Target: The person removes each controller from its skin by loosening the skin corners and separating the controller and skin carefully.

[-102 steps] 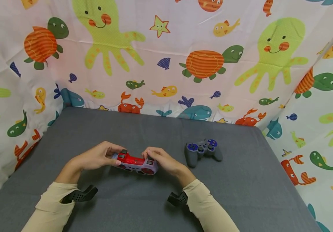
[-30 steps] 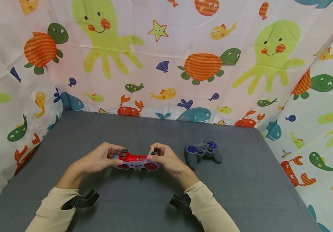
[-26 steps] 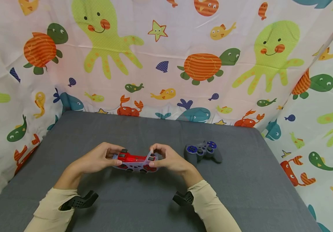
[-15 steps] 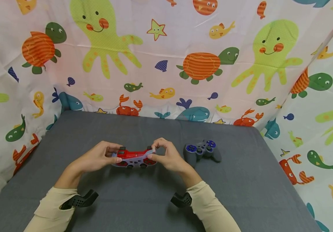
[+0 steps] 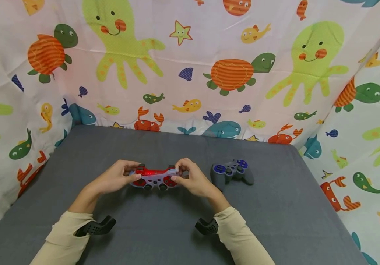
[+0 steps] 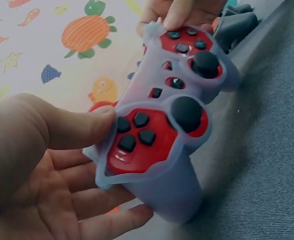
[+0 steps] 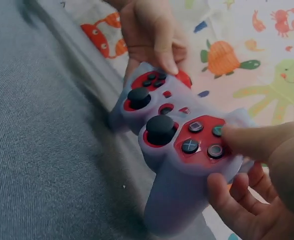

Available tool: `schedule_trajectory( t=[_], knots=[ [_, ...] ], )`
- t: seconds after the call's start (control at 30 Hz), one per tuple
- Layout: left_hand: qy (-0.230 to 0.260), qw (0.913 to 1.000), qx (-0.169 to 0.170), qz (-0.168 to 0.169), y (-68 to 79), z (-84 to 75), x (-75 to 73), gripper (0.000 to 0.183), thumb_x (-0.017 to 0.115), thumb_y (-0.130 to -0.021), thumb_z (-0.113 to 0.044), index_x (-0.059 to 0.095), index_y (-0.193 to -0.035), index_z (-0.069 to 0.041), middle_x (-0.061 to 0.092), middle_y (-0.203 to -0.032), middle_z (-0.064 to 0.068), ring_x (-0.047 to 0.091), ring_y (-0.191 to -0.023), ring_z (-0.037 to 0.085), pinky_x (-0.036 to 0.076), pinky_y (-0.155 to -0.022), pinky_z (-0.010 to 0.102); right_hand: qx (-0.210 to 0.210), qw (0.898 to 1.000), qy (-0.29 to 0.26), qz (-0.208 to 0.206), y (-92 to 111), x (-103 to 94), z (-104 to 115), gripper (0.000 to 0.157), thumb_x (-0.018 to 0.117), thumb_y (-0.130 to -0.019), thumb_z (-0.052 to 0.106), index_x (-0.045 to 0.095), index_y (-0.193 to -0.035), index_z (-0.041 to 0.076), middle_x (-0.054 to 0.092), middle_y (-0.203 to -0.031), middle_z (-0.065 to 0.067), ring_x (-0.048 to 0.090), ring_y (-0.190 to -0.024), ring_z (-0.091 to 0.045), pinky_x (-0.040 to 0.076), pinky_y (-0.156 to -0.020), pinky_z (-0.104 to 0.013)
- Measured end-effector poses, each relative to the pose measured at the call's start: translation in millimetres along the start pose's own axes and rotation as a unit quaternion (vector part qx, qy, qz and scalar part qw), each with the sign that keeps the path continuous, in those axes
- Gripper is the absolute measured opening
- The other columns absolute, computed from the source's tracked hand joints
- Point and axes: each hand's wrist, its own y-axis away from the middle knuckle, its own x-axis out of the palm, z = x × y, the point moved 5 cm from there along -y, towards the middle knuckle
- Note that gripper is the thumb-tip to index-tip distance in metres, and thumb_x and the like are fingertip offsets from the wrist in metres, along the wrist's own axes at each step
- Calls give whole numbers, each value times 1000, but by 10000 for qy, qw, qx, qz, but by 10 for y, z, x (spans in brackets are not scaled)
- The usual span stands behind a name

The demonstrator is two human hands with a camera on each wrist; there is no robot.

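Observation:
A red game controller (image 5: pixel 153 172) with black sticks and buttons sits in a translucent pale-lilac silicone cover (image 5: pixel 155 179), held up over the grey cloth. My left hand (image 5: pixel 115 178) grips its left end, thumb on the front by the direction buttons and fingers behind. At the other end my right hand (image 5: pixel 194 180) pinches the cover's upper corner, thumb on the face by the round buttons. In the left wrist view the cover (image 6: pixel 169 187) wraps the handle, its loose edge standing off around the red face (image 6: pixel 159 135). Red still shows along the top between the shoulder buttons.
A dark grey game controller (image 5: pixel 231 171) with blue button areas lies on the grey cloth (image 5: pixel 150 235), just right of my right hand. Behind and at both sides hangs a white curtain (image 5: pixel 183 48) printed with sea animals. Black wrist cameras stick out from both sleeves.
My right hand has gone from the controller's top right to pinching the cover's upper right corner, drawing it up over that shoulder. The controller's face has tilted up towards me. My left hand keeps its grip.

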Motion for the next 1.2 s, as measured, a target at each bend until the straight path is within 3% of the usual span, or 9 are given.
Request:
schedule_trajectory(
  t=[0.23,0.4,0.6,0.73,0.97,1.2],
  knots=[
    [-16,9994,-217,-275,-38,11,23,53,59,-103,-23,49,-142,12,56,-141,30,56,-129,44,46,-105,59,-32,9995,-140,-276,-20,-24,-44,13,66,-94,-2,53,-93,2,48,-103,-14,50,-93,-18,51,-69,-22],
    [142,9985,-414,-316,-65,7,50,51,58,-103,-22,49,-143,9,58,-140,27,56,-129,42,45,-107,58,110,9975,-613,-325,-7,-75,-112,13,66,-93,-2,54,-92,-4,49,-102,-12,57,-89,-16,54,-74,-22],
    [64,9976,-572,-392,-79,9,68,52,57,-103,-21,48,-143,11,56,-141,29,58,-126,42,47,-105,56,128,9971,-649,-368,-27,-89,-206,13,63,-98,7,61,-88,-1,59,-92,-16,63,-73,-37,54,-72,-34],
    [16,9972,-593,-449,-82,8,74,53,56,-104,-21,46,-144,12,56,-141,29,59,-124,42,50,-102,55,114,9956,-725,-578,-44,-103,-257,16,68,-95,6,62,-83,-3,60,-89,-19,63,-70,-42,57,-69,-37],
    [47,9989,-226,-401,-61,-11,69,54,59,-103,-21,47,-142,15,58,-139,31,63,-119,37,52,-99,52,72,9949,-966,-278,-20,-110,-293,8,67,-93,-3,62,-89,-7,59,-94,-24,64,-77,-17,60,-71,-42],
    [72,9992,-101,-387,-51,-32,63,53,60,-103,-20,47,-143,13,59,-138,29,66,-113,31,55,-93,43,27,9955,-913,-232,-36,-110,-273,9,67,-94,1,62,-91,-5,60,-92,-19,63,-77,-13,59,-70,-34]
  ],
)
